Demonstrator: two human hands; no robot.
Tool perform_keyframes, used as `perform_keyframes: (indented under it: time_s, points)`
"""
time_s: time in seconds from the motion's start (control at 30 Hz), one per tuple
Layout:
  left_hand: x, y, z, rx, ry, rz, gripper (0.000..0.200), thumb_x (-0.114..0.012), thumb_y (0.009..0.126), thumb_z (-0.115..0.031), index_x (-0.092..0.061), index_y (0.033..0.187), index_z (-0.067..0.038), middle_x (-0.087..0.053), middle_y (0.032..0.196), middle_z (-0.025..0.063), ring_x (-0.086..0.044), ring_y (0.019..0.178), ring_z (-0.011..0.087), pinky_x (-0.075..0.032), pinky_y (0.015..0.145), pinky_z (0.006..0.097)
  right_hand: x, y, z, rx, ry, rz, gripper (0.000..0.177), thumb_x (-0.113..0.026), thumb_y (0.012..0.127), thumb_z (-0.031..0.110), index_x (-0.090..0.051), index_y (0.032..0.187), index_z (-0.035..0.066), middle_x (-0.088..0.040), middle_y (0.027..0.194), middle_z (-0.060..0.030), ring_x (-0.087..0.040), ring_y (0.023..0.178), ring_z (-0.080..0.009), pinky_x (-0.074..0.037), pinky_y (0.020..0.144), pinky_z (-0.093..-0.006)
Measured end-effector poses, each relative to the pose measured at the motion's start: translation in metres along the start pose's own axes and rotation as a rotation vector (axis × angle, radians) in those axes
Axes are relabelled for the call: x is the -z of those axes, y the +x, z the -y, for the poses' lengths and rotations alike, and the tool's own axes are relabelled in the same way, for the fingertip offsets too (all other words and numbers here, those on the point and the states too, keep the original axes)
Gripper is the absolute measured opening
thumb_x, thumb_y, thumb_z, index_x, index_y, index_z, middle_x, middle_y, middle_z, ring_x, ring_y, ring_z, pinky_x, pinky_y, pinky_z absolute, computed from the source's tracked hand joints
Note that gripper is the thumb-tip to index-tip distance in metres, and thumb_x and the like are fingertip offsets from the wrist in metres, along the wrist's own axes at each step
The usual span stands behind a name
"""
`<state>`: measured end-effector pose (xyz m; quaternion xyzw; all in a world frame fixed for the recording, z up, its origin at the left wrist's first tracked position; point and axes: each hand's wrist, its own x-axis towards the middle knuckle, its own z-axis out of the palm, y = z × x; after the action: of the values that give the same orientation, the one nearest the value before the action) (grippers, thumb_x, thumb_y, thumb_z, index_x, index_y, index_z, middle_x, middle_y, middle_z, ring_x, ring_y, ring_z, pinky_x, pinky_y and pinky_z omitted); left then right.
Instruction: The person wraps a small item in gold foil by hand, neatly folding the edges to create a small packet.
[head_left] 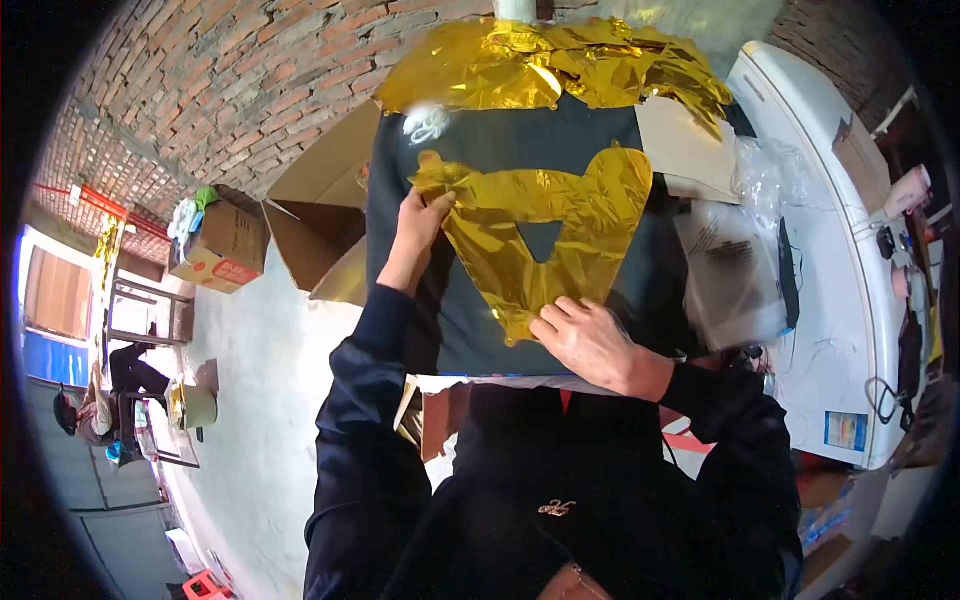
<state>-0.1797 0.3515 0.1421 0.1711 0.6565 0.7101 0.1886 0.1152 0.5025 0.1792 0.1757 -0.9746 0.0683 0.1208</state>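
A flat, gold foil balloon (pixel 610 215) shaped like a letter A lies on a dark cloth-covered table (pixel 400 345), its pointed end toward me and a small triangular hole in its middle. My left hand (pixel 420 230) is closed on its far left corner, thumb on top. At the near tip, the curled fingers of my right hand (pixel 590 345) grip the foil; their undersides are hidden. Beyond it, a pile of gold foil balloons (pixel 470 70) covers the table's far end. A bundle of white string (pixel 427 122) sits near the far left corner.
To the right are a cardboard sheet (pixel 685 145), a clear plastic bag (pixel 735 270) and a white appliance (pixel 810 200) with scissors (pixel 885 400) on it. An open cardboard box (pixel 315 240) stands left of the table. Another person (pixel 95 415) sits far left.
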Motion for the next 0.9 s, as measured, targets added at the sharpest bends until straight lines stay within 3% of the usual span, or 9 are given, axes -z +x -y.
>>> perform_keyframes:
  time_s: [0.1,0.17,0.23,0.33,0.4,0.43,0.53,0.63,0.9]
  points:
    - [0.021,0.013,0.03,-0.037,0.43,-0.154,0.047,-0.075,0.094,-0.015,-0.056,0.132,0.003,-0.074,0.113,0.014,-0.072,0.098,0.0287,-0.057,0.09,0.0384,-0.004,-0.005,0.011,0.012,0.072,0.039,0.024,-0.069,0.09,0.024,-0.067,0.109,0.009,-0.061,0.106,-0.0044,-0.06,0.105,-0.0221,-0.052,0.085,-0.0379]
    - [0.018,-0.001,0.001,-0.459,0.852,-0.391,0.083,-0.082,0.083,-0.024,-0.041,0.149,0.005,-0.059,0.133,0.0298,-0.06,0.12,0.045,-0.049,0.105,0.0477,0.001,-0.007,0.015,0.047,0.108,-0.014,0.029,-0.07,0.092,0.029,-0.068,0.113,0.009,-0.062,0.108,-0.0045,-0.059,0.105,-0.0231,-0.051,0.086,-0.0388]
    - [0.001,-0.021,-0.025,-0.556,0.993,-0.497,0.084,-0.083,0.085,-0.022,-0.04,0.153,0.004,-0.055,0.141,0.0272,-0.053,0.132,0.0432,-0.044,0.111,0.0468,-0.003,-0.012,0.008,0.039,0.171,-0.049,0.034,-0.07,0.094,0.033,-0.068,0.117,0.008,-0.062,0.11,-0.0063,-0.058,0.105,-0.0242,-0.05,0.09,-0.0392]
    - [-0.024,-0.048,-0.028,-0.968,1.066,-0.287,0.077,-0.081,0.086,-0.021,-0.045,0.151,-0.001,-0.051,0.145,0.0269,-0.048,0.136,0.0456,-0.04,0.114,0.0509,0.002,-0.009,-0.012,-0.042,0.123,-0.101,0.034,-0.069,0.096,0.03,-0.067,0.12,0.006,-0.062,0.116,-0.0104,-0.058,0.11,-0.0268,-0.048,0.096,-0.0396]
    - [-0.056,-0.084,-0.02,-0.787,1.164,-0.058,0.071,-0.079,0.087,-0.028,-0.051,0.15,-0.01,-0.043,0.156,0.0225,-0.036,0.147,0.0468,-0.031,0.119,0.0584,-0.005,-0.002,-0.028,-0.105,0.044,-0.108,0.046,-0.068,0.096,0.03,-0.06,0.132,0.002,-0.058,0.134,-0.0163,-0.053,0.127,-0.0308,-0.044,0.105,-0.0444]
    - [-0.066,-0.097,-0.013,-0.743,1.25,0.077,0.065,-0.072,0.094,-0.037,-0.051,0.151,-0.015,-0.039,0.16,0.0219,-0.029,0.151,0.0467,-0.024,0.119,0.0649,-0.009,0.001,-0.031,-0.144,0.021,-0.096,0.054,-0.068,0.096,0.031,-0.056,0.138,0.0,-0.055,0.142,-0.0192,-0.049,0.135,-0.0327,-0.041,0.111,-0.0467]
    - [-0.078,-0.119,0.02,-0.7,1.388,0.154,0.064,-0.056,0.101,-0.052,-0.049,0.155,-0.019,-0.034,0.163,0.0217,-0.025,0.153,0.0484,-0.019,0.12,0.0688,-0.022,0.003,-0.032,-0.2,-0.019,-0.027,0.07,-0.066,0.097,0.039,-0.045,0.149,-0.004,-0.046,0.154,-0.0235,-0.038,0.148,-0.0364,-0.03,0.123,-0.0503]
    - [-0.083,-0.129,0.021,-0.645,1.43,0.177,0.068,-0.048,0.103,-0.06,-0.046,0.158,-0.02,-0.032,0.165,0.0214,-0.024,0.153,0.049,-0.017,0.12,0.0699,-0.032,-0.001,-0.045,-0.2,0.005,0.026,0.082,-0.063,0.099,0.046,-0.036,0.156,-0.005,-0.038,0.16,-0.0253,-0.029,0.154,-0.0385,-0.02,0.128,-0.0512]
    - [-0.086,-0.131,0.011,-0.592,1.444,0.201,0.073,-0.045,0.101,-0.067,-0.046,0.158,-0.022,-0.032,0.165,0.0225,-0.024,0.153,0.0495,-0.015,0.12,0.0713,-0.054,0.018,-0.161,-0.328,-0.167,-0.206,0.084,-0.059,0.1,0.054,-0.041,0.15,-0.01,-0.041,0.157,-0.0324,-0.035,0.15,-0.0461,-0.026,0.124,-0.0553]
